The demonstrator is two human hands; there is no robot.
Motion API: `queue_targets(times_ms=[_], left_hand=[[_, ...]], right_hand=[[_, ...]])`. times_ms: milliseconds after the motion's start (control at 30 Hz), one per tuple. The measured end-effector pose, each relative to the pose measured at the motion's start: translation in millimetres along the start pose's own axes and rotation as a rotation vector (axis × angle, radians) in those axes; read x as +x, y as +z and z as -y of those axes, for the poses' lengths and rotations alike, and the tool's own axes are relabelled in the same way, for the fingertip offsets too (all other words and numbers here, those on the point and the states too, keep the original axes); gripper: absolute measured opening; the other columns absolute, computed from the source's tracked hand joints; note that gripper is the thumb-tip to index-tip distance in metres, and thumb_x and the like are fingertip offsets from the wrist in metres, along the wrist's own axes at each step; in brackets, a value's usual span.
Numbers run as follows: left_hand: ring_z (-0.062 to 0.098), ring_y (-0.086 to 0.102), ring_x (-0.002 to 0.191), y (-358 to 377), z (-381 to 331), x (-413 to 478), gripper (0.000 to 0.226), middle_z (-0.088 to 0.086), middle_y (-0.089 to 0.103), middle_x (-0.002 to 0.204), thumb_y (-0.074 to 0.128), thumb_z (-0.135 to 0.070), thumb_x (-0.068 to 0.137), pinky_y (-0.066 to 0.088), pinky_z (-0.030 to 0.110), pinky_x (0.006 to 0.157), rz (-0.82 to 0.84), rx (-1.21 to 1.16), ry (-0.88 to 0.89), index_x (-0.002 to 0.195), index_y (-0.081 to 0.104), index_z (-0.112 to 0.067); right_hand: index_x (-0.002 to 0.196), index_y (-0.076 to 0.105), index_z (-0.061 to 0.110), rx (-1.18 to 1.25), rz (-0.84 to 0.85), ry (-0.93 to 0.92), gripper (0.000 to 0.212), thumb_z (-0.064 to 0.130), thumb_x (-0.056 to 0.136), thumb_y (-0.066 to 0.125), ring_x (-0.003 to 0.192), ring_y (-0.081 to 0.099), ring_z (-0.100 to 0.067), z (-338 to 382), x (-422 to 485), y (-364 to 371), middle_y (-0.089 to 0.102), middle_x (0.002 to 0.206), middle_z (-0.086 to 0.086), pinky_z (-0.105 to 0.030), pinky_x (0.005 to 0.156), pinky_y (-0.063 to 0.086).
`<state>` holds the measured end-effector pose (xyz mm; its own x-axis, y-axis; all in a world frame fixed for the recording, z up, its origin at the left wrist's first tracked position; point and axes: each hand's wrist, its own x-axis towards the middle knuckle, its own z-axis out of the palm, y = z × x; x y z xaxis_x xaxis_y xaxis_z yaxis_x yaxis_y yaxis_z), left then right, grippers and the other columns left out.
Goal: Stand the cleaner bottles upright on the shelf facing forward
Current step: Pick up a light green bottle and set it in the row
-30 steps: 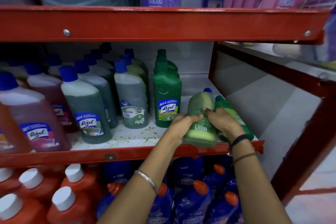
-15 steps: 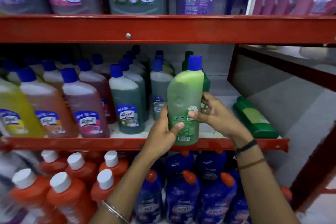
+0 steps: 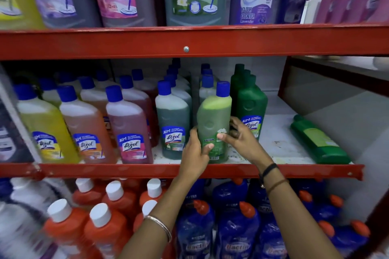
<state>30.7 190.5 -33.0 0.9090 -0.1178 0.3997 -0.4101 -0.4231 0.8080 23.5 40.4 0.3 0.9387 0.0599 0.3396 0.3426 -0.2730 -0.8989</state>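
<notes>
A light green Bactin bottle [image 3: 213,118] with a blue cap stands upright at the front of the middle shelf [image 3: 280,147], label toward me. My left hand [image 3: 194,153] wraps its lower left side. My right hand [image 3: 242,139] touches its right side with fingers spread. It sits between a dark green-grey Lizol bottle [image 3: 172,120] and a solid green Lizol bottle [image 3: 251,107]. A green bottle [image 3: 317,141] lies on its side at the shelf's right end.
Rows of upright Lizol bottles, yellow [image 3: 44,124], orange and pink, fill the shelf's left. Large cleaner bottles stand on the top shelf. Below are orange bottles [image 3: 101,229] with white caps and blue Bactin bottles [image 3: 235,231]. A red rail [image 3: 126,170] fronts the shelf.
The light green bottle went from lying flat to lifted upright, then set down on the shelf beside the green Lizol bottle. Both hands stayed on it.
</notes>
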Motion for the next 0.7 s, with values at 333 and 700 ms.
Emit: queue_targets(times_ms=[333,700], left_hand=[[0.029,0.060,0.102,24,-12,-42,0.032,0.011,0.058,0.122,0.035,-0.020,0.097,0.044,0.031,0.071,-0.242,0.027,0.076,0.128,0.039,-0.012],[0.014,0.048,0.109,6,-8,-12,0.064,0.003,0.040,0.125,0.069,-0.030,0.078,0.045,0.031,0.087,-0.053,-0.057,0.058,0.127,0.033,-0.011]], right_hand=[[0.118,0.043,0.018,-0.382,-0.233,0.116,0.090,0.071,0.051,0.071,0.102,0.057,-0.018,26,-10,24,0.054,0.115,-0.003,-0.029,0.082,0.050],[0.105,0.048,0.015,-0.272,-0.304,0.092,0.051,0.025,0.064,0.076,0.076,0.064,-0.014,33,7,31,0.065,0.086,-0.001,-0.025,0.062,0.054]])
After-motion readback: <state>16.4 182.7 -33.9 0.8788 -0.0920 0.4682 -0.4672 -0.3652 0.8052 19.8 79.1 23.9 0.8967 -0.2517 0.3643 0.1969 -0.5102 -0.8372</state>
